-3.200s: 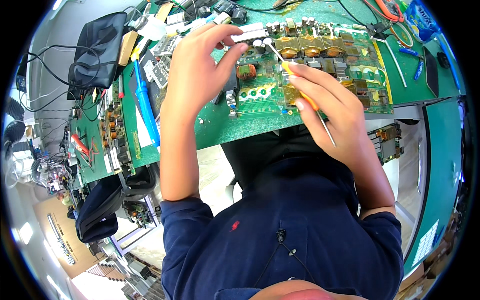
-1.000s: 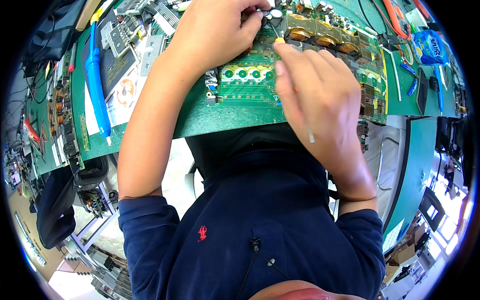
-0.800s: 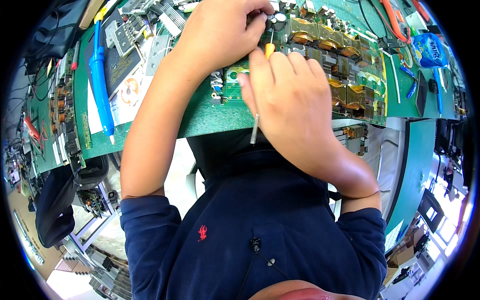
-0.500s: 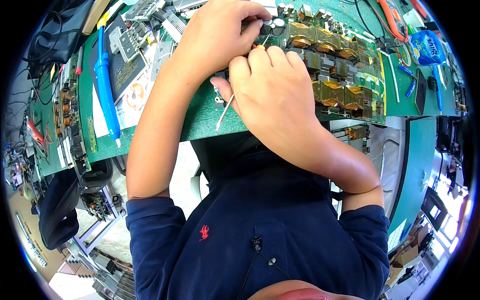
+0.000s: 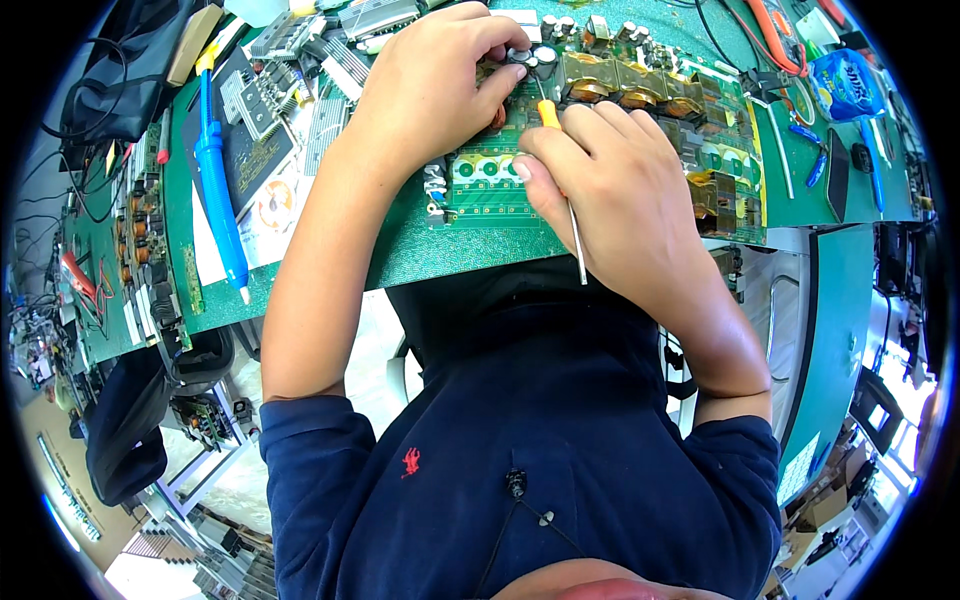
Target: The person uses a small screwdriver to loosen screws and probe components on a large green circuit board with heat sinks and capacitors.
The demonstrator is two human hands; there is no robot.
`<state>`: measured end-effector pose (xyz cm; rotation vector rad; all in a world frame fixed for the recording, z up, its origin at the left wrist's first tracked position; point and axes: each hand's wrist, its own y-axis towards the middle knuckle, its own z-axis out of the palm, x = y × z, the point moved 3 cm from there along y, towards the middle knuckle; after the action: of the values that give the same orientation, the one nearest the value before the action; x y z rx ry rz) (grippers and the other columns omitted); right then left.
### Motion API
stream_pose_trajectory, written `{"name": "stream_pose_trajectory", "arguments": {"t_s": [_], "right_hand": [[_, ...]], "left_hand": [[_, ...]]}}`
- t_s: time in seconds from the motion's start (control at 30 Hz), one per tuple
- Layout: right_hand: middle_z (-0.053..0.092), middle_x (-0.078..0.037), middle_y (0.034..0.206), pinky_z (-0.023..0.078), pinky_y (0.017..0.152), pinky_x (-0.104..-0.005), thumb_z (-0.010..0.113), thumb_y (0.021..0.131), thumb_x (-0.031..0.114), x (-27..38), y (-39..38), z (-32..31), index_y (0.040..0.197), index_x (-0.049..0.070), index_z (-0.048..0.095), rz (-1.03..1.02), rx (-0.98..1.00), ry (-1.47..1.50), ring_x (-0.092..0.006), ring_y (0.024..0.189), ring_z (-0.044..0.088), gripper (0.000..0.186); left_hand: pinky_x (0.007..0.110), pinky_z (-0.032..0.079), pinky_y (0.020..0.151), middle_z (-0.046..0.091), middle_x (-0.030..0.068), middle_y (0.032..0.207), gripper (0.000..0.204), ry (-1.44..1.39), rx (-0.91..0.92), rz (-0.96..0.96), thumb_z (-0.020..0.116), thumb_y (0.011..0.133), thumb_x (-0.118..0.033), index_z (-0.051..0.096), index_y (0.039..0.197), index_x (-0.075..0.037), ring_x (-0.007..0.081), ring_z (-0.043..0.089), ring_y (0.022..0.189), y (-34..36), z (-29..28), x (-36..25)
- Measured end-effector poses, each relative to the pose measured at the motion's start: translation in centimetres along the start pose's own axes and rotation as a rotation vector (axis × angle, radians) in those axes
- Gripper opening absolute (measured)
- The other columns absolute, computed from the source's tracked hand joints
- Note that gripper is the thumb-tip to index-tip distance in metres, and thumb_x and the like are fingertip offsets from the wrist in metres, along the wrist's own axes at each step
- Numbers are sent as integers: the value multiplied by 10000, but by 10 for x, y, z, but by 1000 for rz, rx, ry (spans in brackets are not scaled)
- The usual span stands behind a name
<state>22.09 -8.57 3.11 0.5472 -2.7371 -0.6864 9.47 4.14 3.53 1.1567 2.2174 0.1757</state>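
Note:
My left hand (image 5: 440,95) reaches over the green circuit board (image 5: 500,210). Its thumb and fingertips close around a silver-topped capacitor (image 5: 519,57) at the far edge of the board. A second capacitor (image 5: 544,56) stands just to the right. My right hand (image 5: 625,185) is closed round a yellow-handled screwdriver (image 5: 549,114), whose thin shaft points away from me toward the capacitors. From the near side of this hand a slim metal rod (image 5: 577,245) sticks out; whether it belongs to the same tool is hidden by the palm. White round parts (image 5: 490,168) sit on the board between my hands.
Right of my hand, the board carries rows of transformers (image 5: 640,85). On the left lie a blue desoldering pump (image 5: 212,165) and metal heatsinks (image 5: 325,130). Toward the right are a blue packet (image 5: 846,85), orange-handled pliers (image 5: 772,35) and a black phone-like slab (image 5: 837,178).
My right hand has moved right and toward me with the screwdriver, uncovering the yellow handle and the board's white parts. My left hand stays nearly in place at the capacitors.

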Motion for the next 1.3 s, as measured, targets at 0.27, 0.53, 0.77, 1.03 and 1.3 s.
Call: {"name": "stream_pose_trajectory", "arguments": {"t_s": [0.27,0.53,0.77,1.03,1.3], "right_hand": [[580,-93,818,440,734,-410,679,955,230,-21,2,-9,919,56,664,-1,9,168,-282,808,587,178],[549,-81,815,404,714,-399,682,949,337,8,0,1,895,72,638,69,13,-8,-259,809,549,274],[539,-89,819,378,730,-408,670,910,515,27,6,24,875,39,606,73,-31,-129,-250,807,508,481],[575,-98,855,383,774,-413,674,907,516,36,12,46,930,22,625,146,16,-188,-250,845,518,497],[590,-95,880,386,805,-413,688,884,571,30,14,38,974,16,651,129,99,-174,-245,877,532,564]], "left_hand": [[410,543,766,659,122,905,176,2,9,14,735,873,-112,735,1042,-63,325,670,864,0,6,6],[443,532,780,645,152,901,149,45,-11,21,684,891,-105,729,1022,-49,372,647,895,-1,2,1],[436,533,781,647,152,914,151,3,7,-5,680,888,-91,737,1017,-35,369,649,900,1,1,3],[402,544,767,658,130,918,178,-8,-22,54,713,868,-62,736,1043,-42,330,666,866,0,8,13],[435,526,801,638,162,958,225,-7,-119,30,671,859,-23,710,1081,-25,370,639,939,0,3,7]]}}
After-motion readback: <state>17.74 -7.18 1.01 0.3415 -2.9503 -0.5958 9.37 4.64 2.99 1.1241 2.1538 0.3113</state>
